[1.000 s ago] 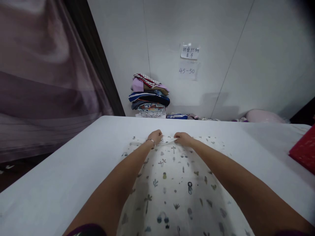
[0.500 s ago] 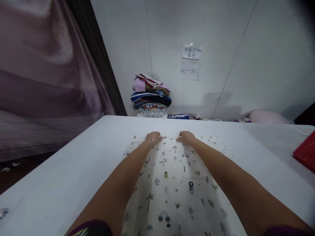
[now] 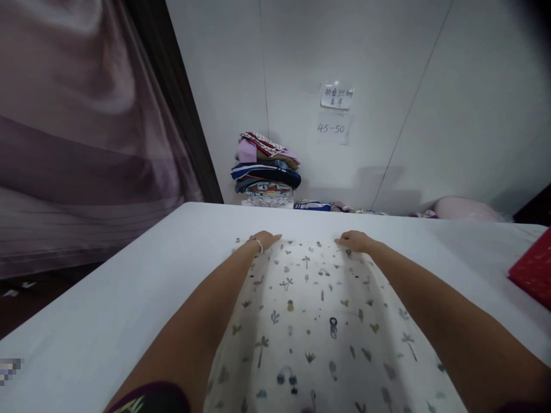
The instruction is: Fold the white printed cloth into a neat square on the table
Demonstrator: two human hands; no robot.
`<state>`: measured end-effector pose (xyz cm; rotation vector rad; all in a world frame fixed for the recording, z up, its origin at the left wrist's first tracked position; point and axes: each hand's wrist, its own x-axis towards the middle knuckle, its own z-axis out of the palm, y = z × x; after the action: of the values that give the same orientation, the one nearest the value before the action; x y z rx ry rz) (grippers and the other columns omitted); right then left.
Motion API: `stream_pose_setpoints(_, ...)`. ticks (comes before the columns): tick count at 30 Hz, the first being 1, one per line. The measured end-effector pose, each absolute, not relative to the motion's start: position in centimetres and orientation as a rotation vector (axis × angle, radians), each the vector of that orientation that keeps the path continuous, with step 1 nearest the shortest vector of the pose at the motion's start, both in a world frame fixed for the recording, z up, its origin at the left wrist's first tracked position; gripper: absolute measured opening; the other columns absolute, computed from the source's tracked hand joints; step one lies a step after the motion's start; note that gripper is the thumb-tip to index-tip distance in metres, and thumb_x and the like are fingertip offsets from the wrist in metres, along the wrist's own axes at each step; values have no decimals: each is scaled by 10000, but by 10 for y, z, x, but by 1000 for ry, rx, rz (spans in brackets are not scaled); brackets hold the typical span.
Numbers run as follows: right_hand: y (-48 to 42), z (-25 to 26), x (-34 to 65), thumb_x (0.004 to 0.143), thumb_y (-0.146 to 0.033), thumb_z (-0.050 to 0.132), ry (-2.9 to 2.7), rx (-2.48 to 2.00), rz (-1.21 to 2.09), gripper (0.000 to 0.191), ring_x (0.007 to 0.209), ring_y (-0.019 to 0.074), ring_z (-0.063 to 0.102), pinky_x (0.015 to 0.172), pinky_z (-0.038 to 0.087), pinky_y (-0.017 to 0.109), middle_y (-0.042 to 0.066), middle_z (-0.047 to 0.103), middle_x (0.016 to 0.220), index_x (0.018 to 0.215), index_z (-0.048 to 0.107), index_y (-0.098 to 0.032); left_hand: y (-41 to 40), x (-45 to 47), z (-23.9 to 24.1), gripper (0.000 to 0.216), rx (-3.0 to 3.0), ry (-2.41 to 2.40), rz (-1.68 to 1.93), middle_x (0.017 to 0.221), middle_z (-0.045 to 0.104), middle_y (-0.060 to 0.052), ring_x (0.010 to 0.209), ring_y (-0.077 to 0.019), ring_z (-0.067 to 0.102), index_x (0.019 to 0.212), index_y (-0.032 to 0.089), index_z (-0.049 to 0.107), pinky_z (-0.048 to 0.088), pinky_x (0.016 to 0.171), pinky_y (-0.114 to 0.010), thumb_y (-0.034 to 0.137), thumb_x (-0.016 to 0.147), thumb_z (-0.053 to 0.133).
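A white cloth with small printed plants and animals [image 3: 314, 321] lies spread on the white table [image 3: 129, 287] in front of me. Both my arms reach out over it to its far edge. My left hand [image 3: 263, 239], with a bracelet at the wrist, lies flat on the far left part of that edge, fingers stretched out. My right hand [image 3: 353, 240] lies flat on the far edge further right, fingers also extended. Neither hand holds anything.
A stack of folded clothes [image 3: 266, 170] stands against the white wall behind the table, with more fabric along the wall to its right. A paper note [image 3: 337, 96] hangs on the wall. A red object [image 3: 532, 269] sits at the table's right edge. A purplish curtain [image 3: 77, 132] hangs on the left.
My hands were close together pinching the cloth's far edge. They have flattened and slid apart along that edge, the right one further to the right, and the cloth lies wider.
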<state>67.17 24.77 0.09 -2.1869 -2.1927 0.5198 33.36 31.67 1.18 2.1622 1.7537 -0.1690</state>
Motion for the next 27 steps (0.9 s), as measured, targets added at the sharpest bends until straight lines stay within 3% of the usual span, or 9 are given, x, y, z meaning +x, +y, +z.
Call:
stream_pose_setpoints(3,246,-4,677,802,-449,476,-2183,-2219,460,362,909,226,576,737,394,281,90,656,1016,942,669,-177,317,334,11,483,2212,1725,-161,1091,643,-102,1021,-279,567,891,200,675,408,838,-329,606,729,469)
stream_pose_setpoints(6,246,-8,672,801,-399,487,-2107,-2288,397,338,931,223,570,735,390,273,94,650,1029,985,650,-167,315,340,4,383,2235,1789,-102,1137,618,-94,1043,-269,550,988,216,636,388,869,-349,486,750,504)
stream_pose_setpoints(11,238,-11,671,807,-438,488,-2007,-2359,299,461,1044,251,528,833,384,332,108,586,1170,1186,546,-181,304,343,-3,410,2272,1889,49,1203,572,-92,1119,-260,489,1111,220,566,321,957,-391,443,775,491)
stream_pose_setpoints(15,197,-21,714,818,-475,452,-1841,-2359,222,588,1205,288,411,970,327,396,139,450,1335,1296,439,-132,281,293,1,460,2293,1981,259,1311,482,-88,1211,-244,398,1193,203,507,273,1014,-366,450,807,460)
stream_pose_setpoints(18,136,-33,755,826,-488,401,-1613,-2306,235,640,1234,297,388,1010,309,404,161,391,1375,1326,378,-89,241,230,1,495,2107,2140,362,1308,475,-119,1188,-248,430,1209,149,491,334,978,-329,435,807,451)
stream_pose_setpoints(20,85,-37,770,811,-543,382,-1392,-2304,324,702,1192,306,443,985,346,396,175,411,1355,1357,334,-104,200,193,-1,568,1878,2165,363,1247,521,-133,1059,-235,537,1233,109,461,416,885,-312,472,798,422)
stream_pose_setpoints(23,8,-40,768,772,-617,386,-1108,-2274,519,708,1039,273,570,868,437,327,177,527,1230,1335,377,-187,126,162,0,608,1713,2088,374,1076,617,-92,930,-214,598,1209,112,476,460,809,-297,511,752,430)
stream_pose_setpoints(27,-77,-47,739,693,-647,461,-991,-2158,562,706,1042,268,573,913,435,346,99,568,1190,1302,387,-297,41,157,8,685,1498,2021,409,1050,630,-81,876,-208,627,1190,121,484,489,750,-277,572,676,443)
